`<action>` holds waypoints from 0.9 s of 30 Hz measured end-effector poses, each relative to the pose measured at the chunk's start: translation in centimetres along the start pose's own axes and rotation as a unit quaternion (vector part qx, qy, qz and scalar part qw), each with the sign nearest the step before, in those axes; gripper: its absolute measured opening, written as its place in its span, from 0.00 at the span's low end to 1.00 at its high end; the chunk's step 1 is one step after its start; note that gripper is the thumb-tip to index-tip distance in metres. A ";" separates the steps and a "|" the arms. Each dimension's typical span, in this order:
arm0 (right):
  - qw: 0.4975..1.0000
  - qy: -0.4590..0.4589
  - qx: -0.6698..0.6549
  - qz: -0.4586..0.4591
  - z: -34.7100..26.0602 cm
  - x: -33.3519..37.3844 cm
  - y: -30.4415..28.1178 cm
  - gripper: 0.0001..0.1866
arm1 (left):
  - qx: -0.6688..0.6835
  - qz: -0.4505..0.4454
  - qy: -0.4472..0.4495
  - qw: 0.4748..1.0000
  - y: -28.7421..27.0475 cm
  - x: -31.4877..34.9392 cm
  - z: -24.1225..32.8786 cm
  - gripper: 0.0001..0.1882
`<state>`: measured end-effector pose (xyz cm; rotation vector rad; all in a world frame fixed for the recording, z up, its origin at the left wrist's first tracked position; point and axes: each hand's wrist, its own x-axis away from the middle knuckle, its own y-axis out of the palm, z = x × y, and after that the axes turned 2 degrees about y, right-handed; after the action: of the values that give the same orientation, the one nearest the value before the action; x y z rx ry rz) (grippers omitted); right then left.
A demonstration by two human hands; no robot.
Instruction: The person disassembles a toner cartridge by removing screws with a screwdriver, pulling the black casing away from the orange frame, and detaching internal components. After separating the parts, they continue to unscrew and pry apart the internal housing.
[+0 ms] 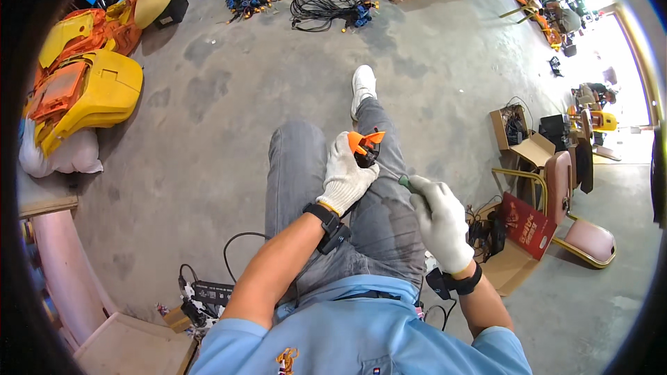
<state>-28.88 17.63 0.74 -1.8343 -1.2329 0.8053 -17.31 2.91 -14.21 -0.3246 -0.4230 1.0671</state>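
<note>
My left hand (345, 179), in a white knit glove, is closed around a small orange-and-black plastic part (365, 143) above my thighs. Its orange piece flares out at the top, and the black body below is partly covered by my fingers. To the right, over my right thigh, my right hand (440, 226) wears a matching glove and has its fingers curled. A green tip (404, 180) pokes out by its fingertips; the rest of that object is hidden in the grip, so its kind does not show. The two hands are apart.
Yellow and orange plastic shells (104, 90) are piled at the left. Bundles of black cables (323, 10) lie on the far floor. On the right are an open red-flapped carton (517, 236), a pink chair (558, 184) and a carton of black parts (511, 128).
</note>
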 end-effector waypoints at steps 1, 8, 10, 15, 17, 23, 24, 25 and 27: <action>0.991 0.058 -0.117 0.002 0.3 -0.1 0.2 0.16 | -0.011 -0.002 0.005 1.000 0.0 0.0 0.0 0.48; 0.962 0.233 -0.129 -0.059 -1.3 -0.5 -0.9 0.17 | -0.021 -0.010 -0.014 1.000 -0.3 0.3 0.2 0.49; 0.982 0.155 -0.104 -0.036 -0.4 0.1 -0.5 0.18 | -0.014 -0.011 -0.019 1.000 -0.2 0.2 0.5 0.51; 0.998 0.007 0.016 -0.056 0.3 0.4 -0.7 0.19 | -0.007 -0.010 -0.011 1.000 -0.3 0.2 0.3 0.51; 0.998 -0.007 0.029 -0.047 0.2 0.4 -0.6 0.18 | 0.004 -0.008 -0.008 1.000 -0.2 0.1 0.1 0.50; 0.925 0.266 -0.239 -0.130 0.0 -0.5 -1.8 0.14 | -0.039 -0.021 0.017 0.999 -0.2 0.4 -0.2 0.48; 0.803 0.420 -0.375 -0.197 0.0 -0.9 -2.3 0.15 | -0.040 -0.015 0.022 0.999 -0.2 0.4 -0.2 0.48; 0.789 0.417 -0.401 -0.207 0.3 -0.6 -2.1 0.18 | -0.042 -0.009 0.028 0.999 -0.2 0.4 -0.2 0.48; 0.827 0.400 -0.349 -0.181 -0.8 -0.4 -1.7 0.19 | -0.032 -0.023 0.024 0.999 -0.2 0.3 0.1 0.48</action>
<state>-29.12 17.45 2.64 -2.0236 -1.2820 -0.6986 -17.05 3.09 -14.02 -0.3948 -0.4205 1.0000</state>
